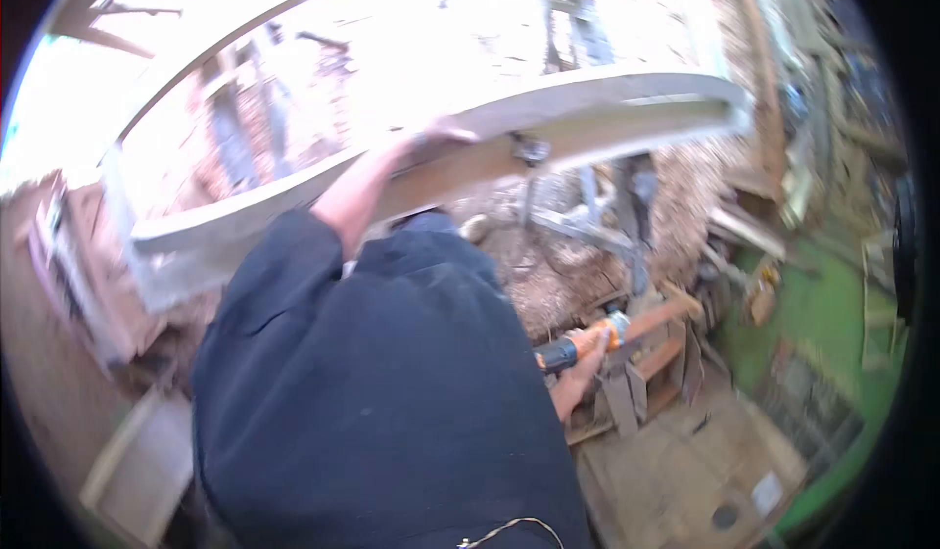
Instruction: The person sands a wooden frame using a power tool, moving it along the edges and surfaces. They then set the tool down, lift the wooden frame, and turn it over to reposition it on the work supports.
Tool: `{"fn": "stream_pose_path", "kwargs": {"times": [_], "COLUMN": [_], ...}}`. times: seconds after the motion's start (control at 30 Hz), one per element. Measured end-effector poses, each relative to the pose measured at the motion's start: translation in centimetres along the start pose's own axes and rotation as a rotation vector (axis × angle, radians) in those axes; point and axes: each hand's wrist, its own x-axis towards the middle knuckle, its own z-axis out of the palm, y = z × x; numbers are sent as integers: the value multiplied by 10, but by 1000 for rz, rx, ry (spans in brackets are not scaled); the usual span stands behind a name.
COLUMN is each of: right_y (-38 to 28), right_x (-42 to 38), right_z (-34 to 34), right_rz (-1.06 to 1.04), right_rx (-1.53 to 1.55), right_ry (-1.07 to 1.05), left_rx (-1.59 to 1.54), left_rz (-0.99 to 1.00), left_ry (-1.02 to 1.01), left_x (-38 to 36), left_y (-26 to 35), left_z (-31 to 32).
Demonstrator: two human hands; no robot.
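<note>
A long pale wooden frame (587, 108) stretches across the view in front of me, its rails curved by the lens. My left hand (446, 135) is at the upper edge of its near rail, fingers closed over the wood and washed out by glare. A small dark and silver metal fitting (530, 148) sits on the same rail, right of that hand. Low on my right side, my right hand (585, 355) is wrapped around an orange and black power tool (570, 348) with a silvery head pointing right. My dark shirt covers the middle of the view.
Wood shavings (685, 187) cover the ground under the frame, around trestle legs (641, 216). A wooden rack (656, 358) stands beside the power tool, above a dusty board (676, 461). Green floor (818, 294) lies at right, and wood pieces (78, 255) lean at left.
</note>
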Motion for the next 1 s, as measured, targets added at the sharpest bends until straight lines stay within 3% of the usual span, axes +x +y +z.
{"fn": "stream_pose_path", "kwargs": {"times": [0.1,0.2,0.6,0.83,1.0], "right_y": [-16,-37,-93,-108,-114], "right_x": [16,-8,51,69,66], "right_z": [12,51,42,17,32], "right_rz": [-132,-101,-150,-133,-186], "right_rx": [-188,-236,-262,-157,-55], "right_ry": [7,-60,-252,-288,-296], "left_rx": [-16,-33,-27,54,296], "left_rz": [-27,-57,-159,-77,12], "left_ry": [15,23,117,228,436], "left_x": [-12,-17,-35,-26,-75], "left_y": [4,13,27,35,74], "left_z": [-1,1,9,38,71]}}
